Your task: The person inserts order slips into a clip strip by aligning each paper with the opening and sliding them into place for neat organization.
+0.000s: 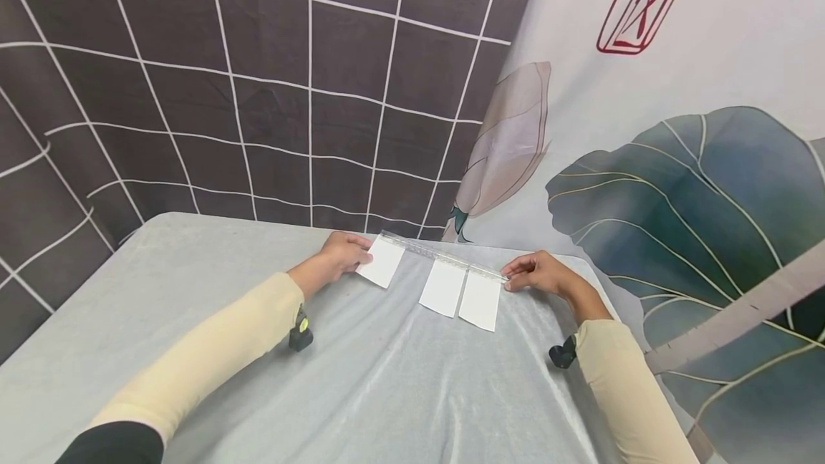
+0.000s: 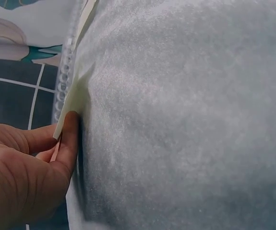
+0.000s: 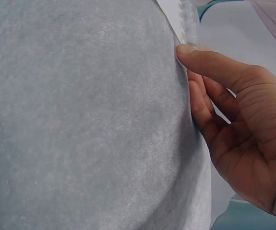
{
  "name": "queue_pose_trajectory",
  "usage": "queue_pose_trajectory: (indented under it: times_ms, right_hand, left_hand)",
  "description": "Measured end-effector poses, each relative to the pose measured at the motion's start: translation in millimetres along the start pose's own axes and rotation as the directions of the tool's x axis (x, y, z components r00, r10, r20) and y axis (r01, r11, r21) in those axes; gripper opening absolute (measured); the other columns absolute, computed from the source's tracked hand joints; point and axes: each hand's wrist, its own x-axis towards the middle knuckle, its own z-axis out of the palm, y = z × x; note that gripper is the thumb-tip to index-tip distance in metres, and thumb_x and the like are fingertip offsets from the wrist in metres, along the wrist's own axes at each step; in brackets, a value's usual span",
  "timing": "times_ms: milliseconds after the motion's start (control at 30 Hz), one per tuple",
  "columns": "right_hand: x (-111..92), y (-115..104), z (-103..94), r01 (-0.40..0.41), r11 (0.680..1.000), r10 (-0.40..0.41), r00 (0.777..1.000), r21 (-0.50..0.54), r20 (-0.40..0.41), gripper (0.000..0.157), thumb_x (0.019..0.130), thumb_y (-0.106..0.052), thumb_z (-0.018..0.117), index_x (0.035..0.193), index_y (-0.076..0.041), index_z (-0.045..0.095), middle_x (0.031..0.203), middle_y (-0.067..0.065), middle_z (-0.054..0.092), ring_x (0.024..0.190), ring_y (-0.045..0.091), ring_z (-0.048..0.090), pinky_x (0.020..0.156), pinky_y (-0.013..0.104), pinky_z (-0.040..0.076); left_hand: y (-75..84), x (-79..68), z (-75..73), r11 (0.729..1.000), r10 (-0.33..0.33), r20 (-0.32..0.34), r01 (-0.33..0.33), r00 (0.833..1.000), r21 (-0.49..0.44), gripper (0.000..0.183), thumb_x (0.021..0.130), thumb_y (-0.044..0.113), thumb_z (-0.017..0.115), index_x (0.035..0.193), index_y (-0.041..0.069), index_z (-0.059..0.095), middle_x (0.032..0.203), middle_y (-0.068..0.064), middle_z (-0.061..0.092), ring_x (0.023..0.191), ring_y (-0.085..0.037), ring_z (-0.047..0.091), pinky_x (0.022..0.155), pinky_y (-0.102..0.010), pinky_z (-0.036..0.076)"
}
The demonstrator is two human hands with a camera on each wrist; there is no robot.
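In the head view, my left hand (image 1: pixel 341 254) pinches a white card (image 1: pixel 384 261) by its left edge. The left wrist view shows that card (image 2: pixel 75 98) edge-on between thumb and fingers. A clear plastic strip (image 1: pixel 445 256) with a row of round shapes runs along the tops of the cards, slanting down to the right. My right hand (image 1: pixel 540 274) holds its right end between thumb and fingertips; the right wrist view shows the clear strip (image 3: pixel 189 24) just beyond the thumb. Two more white cards, a middle one (image 1: pixel 443 288) and a right one (image 1: pixel 480 301), lie side by side below the strip.
A pale grey cloth (image 1: pixel 361 378) with soft wrinkles covers the table. Behind its far edge hangs a dark curtain (image 1: pixel 271 120) with white grid lines. A white leaf-patterned curtain (image 1: pixel 580 106) hangs at the right.
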Motion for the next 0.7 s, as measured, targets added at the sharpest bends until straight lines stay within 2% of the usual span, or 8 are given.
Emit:
queue_pose_trajectory:
  times_ms: [267, 533, 700]
  right_hand:
    - [0.1, 2.5, 1.6, -0.008, 1.0, 0.008, 1.0, 0.001, -0.005, 0.038, 0.092, -0.02, 0.094, 0.124, -0.003, 0.084, 0.116, 0.005, 0.086, 0.1, 0.007, 0.073, 0.091, 0.024, 0.057]
    - [-0.1, 1.4, 1.3, -0.011, 1.0, 0.011, 1.0, 0.008, -0.005, 0.038, 0.092, -0.018, 0.094, 0.124, -0.001, 0.083, 0.114, 0.005, 0.085, 0.099, 0.008, 0.073, 0.09, 0.024, 0.058]
    - [0.6, 0.2, 1.2, -0.02, 1.0, 0.02, 1.0, -0.004, -0.006, 0.038, 0.092, -0.019, 0.093, 0.125, -0.002, 0.083, 0.115, 0.006, 0.085, 0.099, 0.01, 0.072, 0.091, 0.025, 0.057]
  left_hand:
    - [-1.0, 3.8, 4.2, 1.0, 0.001, -0.008, -0.001, 1.0, 0.009, 0.043, 0.101, -0.006, 0.072, 0.144, -0.005, 0.071, 0.149, -0.029, 0.069, 0.116, -0.026, 0.074, 0.116, -0.043, 0.066]
    - [0.9, 2.8, 7.1, 1.0, -0.002, 0.003, 0.002, 1.0, 0.016, 0.043, 0.1, -0.006, 0.072, 0.144, -0.005, 0.071, 0.15, -0.028, 0.069, 0.132, -0.036, 0.073, 0.119, -0.045, 0.064]
    - [0.0, 4.7, 10.6, 0.999, 0.002, -0.009, -0.001, 1.0, 0.034, 0.042, 0.1, -0.006, 0.074, 0.141, -0.004, 0.073, 0.145, -0.027, 0.071, 0.12, -0.03, 0.076, 0.112, -0.041, 0.067]
